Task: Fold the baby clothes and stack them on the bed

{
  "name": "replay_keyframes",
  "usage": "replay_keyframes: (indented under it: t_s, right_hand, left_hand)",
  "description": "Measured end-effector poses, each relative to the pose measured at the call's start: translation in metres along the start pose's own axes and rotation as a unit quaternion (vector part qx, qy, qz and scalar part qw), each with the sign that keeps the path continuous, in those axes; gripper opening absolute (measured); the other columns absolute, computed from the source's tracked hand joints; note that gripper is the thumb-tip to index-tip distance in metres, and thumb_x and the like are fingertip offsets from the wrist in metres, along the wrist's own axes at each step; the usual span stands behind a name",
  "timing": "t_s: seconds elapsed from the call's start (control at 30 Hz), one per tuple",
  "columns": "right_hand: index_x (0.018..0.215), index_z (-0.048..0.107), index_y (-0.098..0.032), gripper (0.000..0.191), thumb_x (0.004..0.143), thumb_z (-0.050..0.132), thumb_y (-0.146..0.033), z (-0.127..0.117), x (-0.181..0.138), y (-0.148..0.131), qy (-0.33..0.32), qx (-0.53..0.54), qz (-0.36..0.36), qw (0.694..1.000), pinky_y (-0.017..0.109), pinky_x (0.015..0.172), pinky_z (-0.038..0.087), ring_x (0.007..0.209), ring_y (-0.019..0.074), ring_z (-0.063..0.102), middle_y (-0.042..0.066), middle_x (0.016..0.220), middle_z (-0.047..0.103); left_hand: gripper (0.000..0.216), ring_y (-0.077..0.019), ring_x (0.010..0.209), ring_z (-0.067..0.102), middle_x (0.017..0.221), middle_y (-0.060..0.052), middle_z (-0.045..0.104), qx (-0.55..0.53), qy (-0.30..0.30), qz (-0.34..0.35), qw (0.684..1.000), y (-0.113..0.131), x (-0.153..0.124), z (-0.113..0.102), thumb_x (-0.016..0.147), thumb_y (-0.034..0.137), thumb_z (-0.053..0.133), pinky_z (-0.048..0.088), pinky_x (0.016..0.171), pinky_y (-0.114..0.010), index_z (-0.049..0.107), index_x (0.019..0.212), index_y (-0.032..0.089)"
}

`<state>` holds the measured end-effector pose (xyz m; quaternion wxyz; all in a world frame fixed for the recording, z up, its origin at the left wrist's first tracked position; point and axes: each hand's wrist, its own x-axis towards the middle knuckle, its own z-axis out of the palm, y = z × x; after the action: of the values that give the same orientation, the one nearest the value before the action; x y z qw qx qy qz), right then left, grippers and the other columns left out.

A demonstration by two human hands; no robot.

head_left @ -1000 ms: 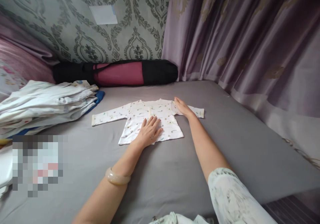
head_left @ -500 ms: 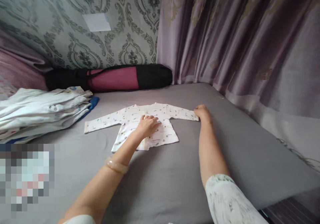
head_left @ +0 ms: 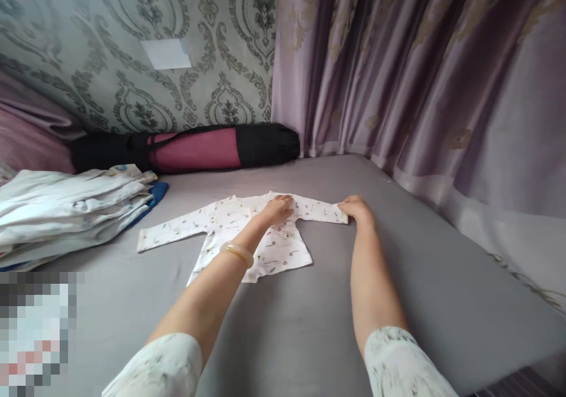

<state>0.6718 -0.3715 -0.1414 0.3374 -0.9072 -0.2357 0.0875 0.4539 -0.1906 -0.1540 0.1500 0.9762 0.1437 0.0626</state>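
Observation:
A small white baby shirt [head_left: 276,249] with a scattered print lies spread on the grey sheet, both sleeves stretched out sideways. On its upper chest, close to the right-hand shoulder, my left hand [head_left: 278,209] rests flat with fingers extended; a pale bangle [head_left: 237,254] circles that wrist. My right hand [head_left: 357,208] pinches the cuff at the end of the right-hand sleeve [head_left: 325,211]. My left forearm covers part of the shirt's lower left side.
Folded pale clothes [head_left: 66,211] are piled at the left. A black and pink long bag [head_left: 194,149] lies along the patterned wall [head_left: 212,49]. Purple curtains [head_left: 336,66] hang at the right, beside the bed's grey sheet [head_left: 424,267]. A blurred patch covers the lower left corner.
My left hand has slid up and right across the shirt, from its middle toward the right-hand shoulder. My right hand stays at the cuff. The view has tilted up slightly.

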Motion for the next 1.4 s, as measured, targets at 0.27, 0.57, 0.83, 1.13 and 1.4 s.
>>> replay_keyframes:
  t_s: [0.27,0.57,0.83,1.13,1.4]
  right_hand:
    - [0.066,0.049,-0.021,0.007,0.072,0.053,-0.02,-0.001,-0.012,-0.04,0.036,0.271,0.018,0.962,0.02,0.042,0.03,0.046,0.0091,0.041,-0.008,0.05,0.042]
    - [0.079,0.048,-0.023,0.01,0.074,0.054,-0.03,0.007,-0.022,-0.071,0.03,0.424,0.015,0.905,0.017,0.035,0.027,0.04,0.0096,0.044,-0.009,0.051,0.046]
    - [0.079,0.049,-0.022,0.01,0.074,0.055,-0.028,0.016,-0.037,-0.097,-0.024,0.487,0.021,0.873,0.017,0.029,0.025,0.038,0.0094,0.045,-0.009,0.051,0.049]
    - [0.084,0.051,-0.022,0.009,0.077,0.054,-0.027,0.034,-0.047,-0.114,-0.059,0.48,0.051,0.874,0.018,0.032,0.032,0.043,0.0105,0.05,-0.007,0.056,0.054]
    - [0.092,0.051,-0.023,0.015,0.081,0.056,-0.03,0.062,-0.061,-0.13,-0.101,0.451,0.052,0.885,0.02,0.039,0.045,0.051,0.0122,0.059,-0.005,0.068,0.058]
  left_hand:
    - [0.059,-0.0338,0.142,0.027,0.156,-0.014,0.031,-0.003,-0.083,-0.058,0.995,-0.003,0.0,-0.006,0.092,0.045,0.042,0.027,0.113,-0.051,0.037,0.145,0.02]
    - [0.092,-0.0406,0.135,0.029,0.151,-0.015,0.032,0.017,-0.131,-0.072,0.989,-0.002,0.014,-0.022,0.073,0.074,0.054,0.026,0.109,-0.054,0.033,0.148,0.027]
    - [0.102,-0.0393,0.135,0.029,0.147,-0.015,0.035,0.02,-0.173,-0.08,0.981,0.006,0.021,-0.043,0.062,0.076,0.063,0.029,0.11,-0.05,0.036,0.148,0.028]
    - [0.09,-0.0375,0.135,0.037,0.143,-0.016,0.044,-0.034,-0.082,-0.1,0.991,-0.002,0.01,-0.036,0.068,0.065,0.069,0.034,0.109,-0.047,0.043,0.142,0.022]
    - [0.046,-0.0207,0.091,0.067,0.111,-0.016,0.067,-0.453,0.136,-0.26,0.842,-0.029,-0.069,-0.04,0.085,0.045,0.062,0.054,0.079,-0.031,0.06,0.117,0.013]
